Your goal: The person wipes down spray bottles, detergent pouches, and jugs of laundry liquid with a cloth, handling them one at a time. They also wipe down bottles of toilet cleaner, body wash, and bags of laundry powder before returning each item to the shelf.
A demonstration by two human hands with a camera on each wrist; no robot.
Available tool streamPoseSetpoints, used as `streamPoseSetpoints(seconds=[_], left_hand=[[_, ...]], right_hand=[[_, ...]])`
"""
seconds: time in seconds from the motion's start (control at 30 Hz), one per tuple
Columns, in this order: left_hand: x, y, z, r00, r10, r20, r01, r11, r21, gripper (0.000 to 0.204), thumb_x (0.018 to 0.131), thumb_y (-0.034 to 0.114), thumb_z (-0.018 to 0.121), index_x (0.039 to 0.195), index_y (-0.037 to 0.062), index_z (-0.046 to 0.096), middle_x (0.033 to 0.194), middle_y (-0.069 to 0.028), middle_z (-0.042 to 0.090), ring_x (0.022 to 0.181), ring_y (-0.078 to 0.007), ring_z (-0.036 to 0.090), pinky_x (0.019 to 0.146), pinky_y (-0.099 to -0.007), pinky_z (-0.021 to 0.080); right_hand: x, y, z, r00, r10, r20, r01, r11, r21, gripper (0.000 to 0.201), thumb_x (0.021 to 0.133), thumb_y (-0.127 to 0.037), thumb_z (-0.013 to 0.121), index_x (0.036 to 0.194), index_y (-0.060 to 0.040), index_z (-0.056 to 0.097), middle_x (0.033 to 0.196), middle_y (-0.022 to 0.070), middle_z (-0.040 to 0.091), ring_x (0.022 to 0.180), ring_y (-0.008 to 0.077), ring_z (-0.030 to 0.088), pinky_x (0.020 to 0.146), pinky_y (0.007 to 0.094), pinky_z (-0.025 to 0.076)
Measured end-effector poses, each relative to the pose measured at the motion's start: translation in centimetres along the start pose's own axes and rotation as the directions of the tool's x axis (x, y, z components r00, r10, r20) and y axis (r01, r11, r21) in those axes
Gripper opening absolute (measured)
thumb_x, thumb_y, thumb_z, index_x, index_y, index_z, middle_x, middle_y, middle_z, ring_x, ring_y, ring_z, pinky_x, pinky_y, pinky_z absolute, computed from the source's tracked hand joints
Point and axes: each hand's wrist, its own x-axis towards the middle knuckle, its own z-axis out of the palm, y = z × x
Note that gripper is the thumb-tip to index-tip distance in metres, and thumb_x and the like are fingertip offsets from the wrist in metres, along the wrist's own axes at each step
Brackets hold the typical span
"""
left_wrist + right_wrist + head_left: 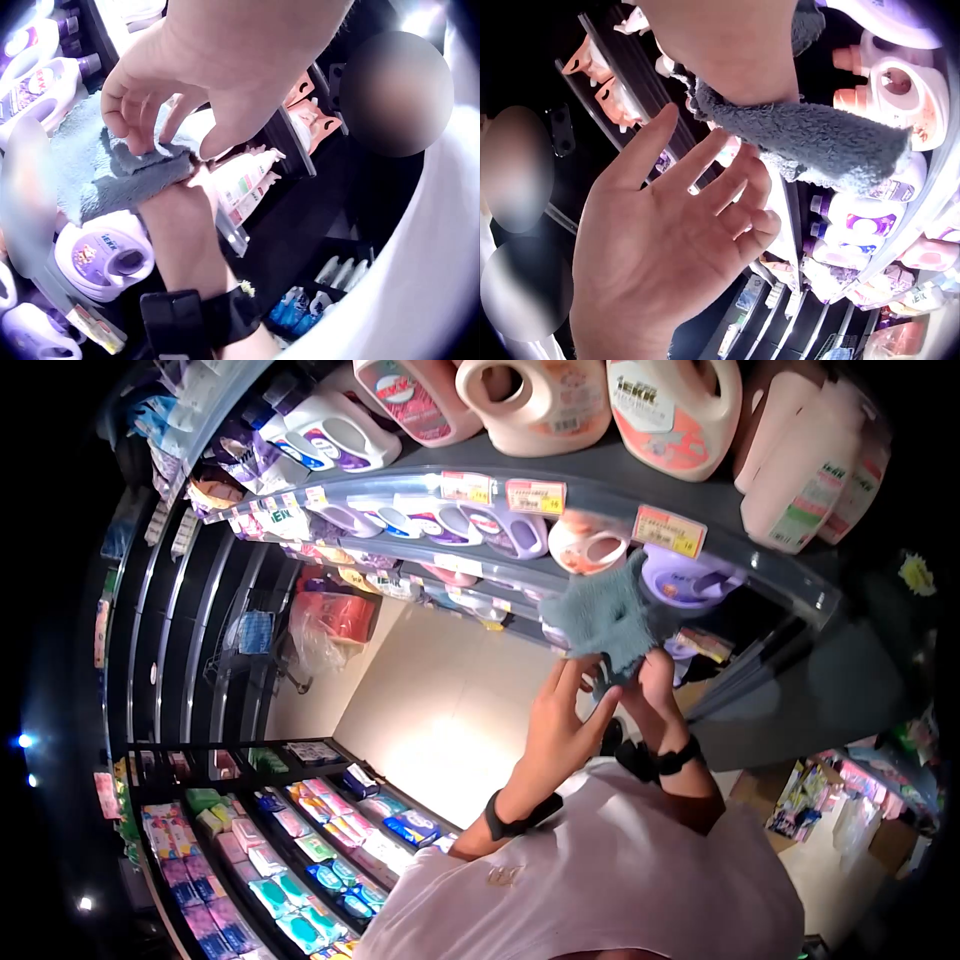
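A grey-blue fluffy cloth [610, 610] covers the fingers of my right hand [657, 690], below the shelf edge. In the left wrist view the cloth [112, 169] lies over that hand, with only the wrist and forearm bare. My left hand [568, 730] is beside it, fingertips at the cloth's lower edge. Seen from the right wrist, the left hand [690, 232] has its palm exposed, thumb apart and fingers loosely bent near the cloth [817, 146]. How the right fingers lie under the cloth is hidden.
Large detergent bottles [675, 420] stand on the upper shelf, with price tags [670, 531] along its edge and purple bottles [690, 575] beneath. Packets [290, 900] fill shelves at lower left. A red basket [345, 618] with a plastic bag stands beyond the pale floor [420, 700].
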Motion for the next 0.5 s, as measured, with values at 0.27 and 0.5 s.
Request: streamPoseSetpoints(seconds=[0.27, 0.5], left_hand=[[-0.1, -6.7, -4.0, 0.96, 0.164, -0.227, -0.122, 0.974, 0.189, 0.009, 0.084, 0.005, 0.066, 0.091, 0.0023, 0.061, 0.075, -0.0116, 0.056, 0.065, -0.0322, 0.054, 0.059, -0.0412, 0.042], [-0.7, -10.9, -11.9, 0.945, 0.246, -0.215, -0.201, 0.957, 0.211, 0.01, 0.085, 0.001, 0.064, 0.078, -0.001, 0.057, 0.068, -0.0128, 0.052, 0.056, -0.0282, 0.053, 0.053, -0.0373, 0.042]], right_hand=[[3.6, 8.7, 1.9, 0.986, -0.082, -0.148, 0.057, 0.985, -0.164, 0.029, 0.096, -0.021, 0.046, 0.122, -0.0098, 0.051, 0.114, 0.0065, 0.057, 0.101, 0.0203, 0.058, 0.081, 0.0394, 0.052], [6.3, 17.9, 4.7, 0.997, -0.038, -0.06, 0.022, 0.969, -0.248, 0.027, 0.102, -0.031, 0.041, 0.112, -0.0115, 0.056, 0.098, -0.0001, 0.059, 0.086, 0.0128, 0.059, 0.071, 0.0282, 0.05]])
